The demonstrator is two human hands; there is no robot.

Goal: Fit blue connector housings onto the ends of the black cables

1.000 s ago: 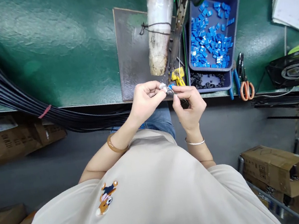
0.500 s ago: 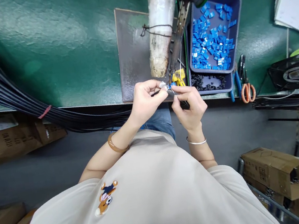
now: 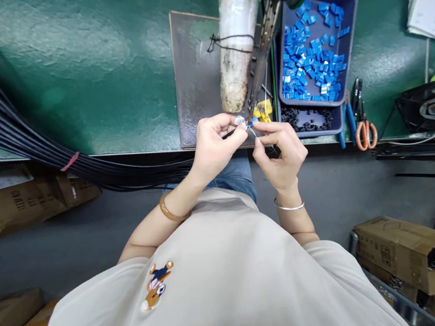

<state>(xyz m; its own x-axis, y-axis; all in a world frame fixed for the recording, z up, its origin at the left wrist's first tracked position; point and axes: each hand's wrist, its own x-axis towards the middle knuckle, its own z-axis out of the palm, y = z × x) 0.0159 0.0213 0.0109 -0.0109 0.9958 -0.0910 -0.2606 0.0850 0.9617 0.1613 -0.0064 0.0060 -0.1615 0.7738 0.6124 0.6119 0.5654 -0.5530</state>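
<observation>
At the bench's front edge, my left hand (image 3: 216,142) is closed in a pinch at the end of a black cable, with a crumpled whitish bit (image 3: 240,120) at its fingertips. Just to the right, my right hand (image 3: 282,147) has thumb and finger drawn together on a thin pale wire (image 3: 253,132) that comes from the cable end. Between the two hands shows a small blue connector (image 3: 254,122), partly covered by fingers. Behind the right fingers lies a yellow tool (image 3: 262,110). How the wire meets the connector is too small to tell.
A white-wrapped pipe (image 3: 237,60) and a metal arm (image 3: 266,39) come down close above my hands. To the right, a bin of blue connectors (image 3: 311,65) sits by black parts (image 3: 305,117), pliers (image 3: 349,114) and orange-handled scissors (image 3: 365,135). Tied black cables (image 3: 32,137) run off left.
The view has shifted slightly, so everything sits a little further right. My right thumb and finger have moved slightly away from the left fingertips; both hands keep their pinch.
</observation>
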